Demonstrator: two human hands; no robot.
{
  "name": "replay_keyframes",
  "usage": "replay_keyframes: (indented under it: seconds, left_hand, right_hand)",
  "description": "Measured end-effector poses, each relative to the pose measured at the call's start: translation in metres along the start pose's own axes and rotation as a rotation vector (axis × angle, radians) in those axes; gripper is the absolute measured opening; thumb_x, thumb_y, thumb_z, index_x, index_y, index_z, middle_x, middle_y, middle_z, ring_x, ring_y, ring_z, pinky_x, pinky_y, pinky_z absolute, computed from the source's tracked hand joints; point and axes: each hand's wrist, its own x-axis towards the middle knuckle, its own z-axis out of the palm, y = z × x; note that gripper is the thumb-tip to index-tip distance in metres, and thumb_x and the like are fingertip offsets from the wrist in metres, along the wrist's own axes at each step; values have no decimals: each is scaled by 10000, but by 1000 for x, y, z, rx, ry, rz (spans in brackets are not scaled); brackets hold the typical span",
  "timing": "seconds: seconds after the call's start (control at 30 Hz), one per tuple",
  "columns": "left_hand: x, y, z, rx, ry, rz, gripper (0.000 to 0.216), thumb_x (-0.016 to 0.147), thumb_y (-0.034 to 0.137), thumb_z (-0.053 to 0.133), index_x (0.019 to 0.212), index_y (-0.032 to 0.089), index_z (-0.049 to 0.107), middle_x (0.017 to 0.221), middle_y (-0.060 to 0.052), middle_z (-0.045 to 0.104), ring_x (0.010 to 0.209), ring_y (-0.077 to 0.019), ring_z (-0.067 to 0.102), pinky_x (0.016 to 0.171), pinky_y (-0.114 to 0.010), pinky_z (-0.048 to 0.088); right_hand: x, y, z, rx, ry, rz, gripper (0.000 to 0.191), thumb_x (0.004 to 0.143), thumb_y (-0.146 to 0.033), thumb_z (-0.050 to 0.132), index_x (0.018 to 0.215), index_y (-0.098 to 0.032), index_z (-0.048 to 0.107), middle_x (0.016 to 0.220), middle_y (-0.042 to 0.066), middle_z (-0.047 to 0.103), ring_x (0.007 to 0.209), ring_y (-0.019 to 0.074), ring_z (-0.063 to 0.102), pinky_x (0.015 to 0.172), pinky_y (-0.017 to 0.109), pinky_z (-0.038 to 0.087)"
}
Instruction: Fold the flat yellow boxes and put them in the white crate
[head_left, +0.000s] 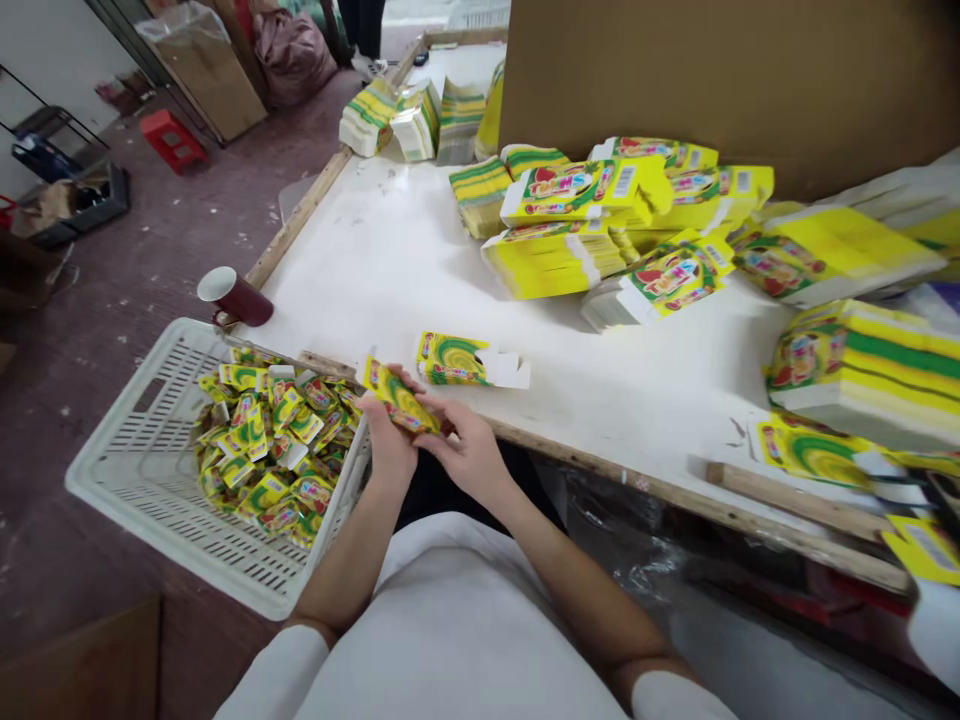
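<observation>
A white-topped, wood-edged table [390, 240] was loaded at its far side with stacks of yellow-and-green printed cardboard cartons [551, 262]. A slotted white plastic crate [142, 490] was set beside its left front part, partly filled with yellow-and-green packed cartons [255, 430]. A yellow-and-green cardboard carton with open white flaps [454, 360] was laid near the front edge.

A small yellow-and-green printed carton [401, 400] was held tilted at that edge, between crate and open-flapped carton. Judged: light, even pressure was called for, card easily creased; body best steadied by left, end best squared by right.

Left grip [388, 443]: part curled, carton's far-left portion clasped. Right grip [469, 450]: nearly closed, near end pinched by thumb and fingers. Hidden fingertip contact couldn't be told.
</observation>
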Motion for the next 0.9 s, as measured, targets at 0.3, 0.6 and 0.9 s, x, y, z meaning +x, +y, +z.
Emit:
replay_keyframes:
  seconds: [0.3,0.6,0.9]
  left_hand:
    - [0,-9,-7,102,36,65,362,683,538,831,799,214,717,808,-12,738,800,-159,701,785,-274,563]
    - [11,51,-30,769,-613,58,986,454,488,950,1334,236,585,1361,-154,616,1260,-366,591,1063,-461,471]
    - [-11,5,-9,1016,-339,279,859,717,276,772,1442,187,320,1199,-99,650,1036,-223,669,880,-319,542]
  right_hand:
    - [1,2,-28,-58,159,-101,155,907,-324,651,948,-222,762,783,22,686,698,176,626,621,300,523]
    - [3,-6,-63,-578,-21,-507,278,978,-225,564,1136,-366,745,971,20,772,920,205,649,857,399,519]
    - [-14,-8,-18,-226,408,-321,307,941,-169,584,1220,-285,640,1146,72,713,1005,211,713,891,391,600]
